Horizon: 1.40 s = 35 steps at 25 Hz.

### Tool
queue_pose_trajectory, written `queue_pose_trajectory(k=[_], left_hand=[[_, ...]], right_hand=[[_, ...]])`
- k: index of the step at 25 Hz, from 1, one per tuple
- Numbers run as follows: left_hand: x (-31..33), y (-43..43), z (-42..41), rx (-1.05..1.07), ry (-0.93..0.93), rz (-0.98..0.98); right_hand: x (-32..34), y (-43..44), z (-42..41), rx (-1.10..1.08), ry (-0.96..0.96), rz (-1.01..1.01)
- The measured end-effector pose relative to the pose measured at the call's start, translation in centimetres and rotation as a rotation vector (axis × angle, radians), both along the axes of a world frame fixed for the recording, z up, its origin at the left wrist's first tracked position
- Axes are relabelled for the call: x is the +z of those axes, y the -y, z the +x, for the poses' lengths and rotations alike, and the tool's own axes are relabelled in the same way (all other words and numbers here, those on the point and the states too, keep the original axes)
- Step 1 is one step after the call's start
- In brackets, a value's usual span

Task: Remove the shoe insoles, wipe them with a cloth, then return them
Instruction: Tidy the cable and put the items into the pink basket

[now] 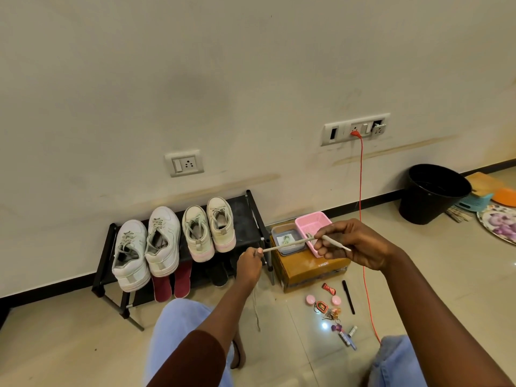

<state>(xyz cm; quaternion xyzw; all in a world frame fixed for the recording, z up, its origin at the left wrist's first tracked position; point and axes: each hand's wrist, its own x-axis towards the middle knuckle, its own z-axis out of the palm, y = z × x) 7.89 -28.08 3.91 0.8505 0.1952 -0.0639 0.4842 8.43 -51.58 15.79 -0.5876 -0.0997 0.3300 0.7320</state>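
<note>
Stretching a pale shoelace (284,245) taut between both hands, the person sits facing the black shoe rack (247,219). The left hand (250,262) has its grip pinched tight on one stretch of the lace, and the loose tail dangles towards the floor. The right hand (360,244) has its fingers curled and clamped on the other end, in front of the cardboard box (301,273). Two maroon insoles (162,287) lean at the rack's lower tier, just below the white sneakers (148,247) on top.

No legible text anywhere; only a small dark label on the cardboard box (307,272), too blurred for reading.
</note>
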Motion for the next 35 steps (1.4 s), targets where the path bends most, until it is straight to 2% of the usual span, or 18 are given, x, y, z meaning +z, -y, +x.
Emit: queue_pose_trajectory(k=[3, 5, 8, 11, 12, 16, 21, 26, 35], left_hand=[[-0.5, 0.0, -0.4, 0.019, -0.037, -0.017], [-0.8, -0.1, -0.8, 0.030, -0.060, -0.039], [-0.7, 0.1, -1.3, 0.055, -0.061, -0.214], [0.3, 0.6, -1.4, 0.326, -0.075, -0.671], [0.7, 0.7, -1.4, 0.384, -0.058, -0.768], [2.2, 1.3, -1.8, 0.382, 0.039, -0.898], [3.2, 2.4, -1.8, 0.273, 0.118, -1.032], [3.8, 3.1, -2.2, 0.163, 0.126, -1.037], [2.8, 3.0, -1.8, 0.171, 0.134, -0.895]], right_hand=[[-0.1, -0.1, 0.2, -0.063, 0.213, -0.185], [-0.2, -0.5, 0.2, -0.141, 0.296, -0.212], [-0.4, -1.8, -0.2, -0.298, 0.261, -0.072], [-1.2, -3.5, -0.5, -0.386, 0.243, -0.065], [-1.6, -4.2, -0.7, -0.394, 0.245, -0.094], [-3.6, -6.2, -1.4, -0.458, 0.219, -0.191], [-5.7, -8.7, -2.1, -0.575, 0.244, -0.333], [-6.2, -10.1, -2.8, -0.658, 0.393, -0.445], [-6.9, -9.8, -3.0, -0.673, 0.468, -0.417]])
